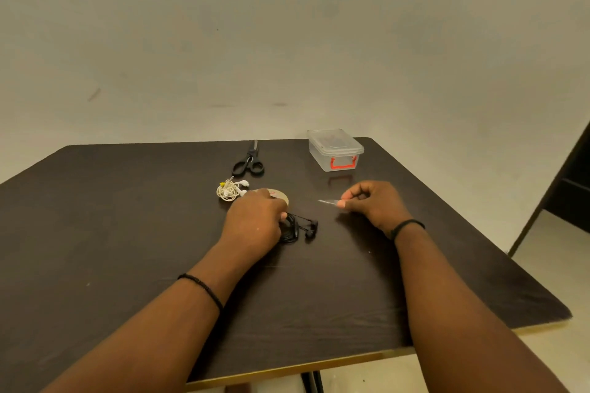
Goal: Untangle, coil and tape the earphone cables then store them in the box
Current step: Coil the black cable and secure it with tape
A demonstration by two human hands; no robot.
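Here, left hand (255, 220) gripping black earphones (295, 228), right hand (372, 202) pinching tape strip (329, 201)

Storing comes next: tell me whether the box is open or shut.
Shut: the clear box has its lid on, red latch down.

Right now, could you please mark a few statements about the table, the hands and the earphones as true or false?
1. The right hand pinches a short strip of clear tape. True.
2. The scissors are in the left hand's grip. False: they lie on the table, behind the white earphones, and the left hand rests on the black earphones.
3. The clear box has its lid on. True.
4. The white earphones are inside the box. False: they lie on the table, in a bundle left of the tape roll.
5. The black earphones lie coiled by the left hand. True.
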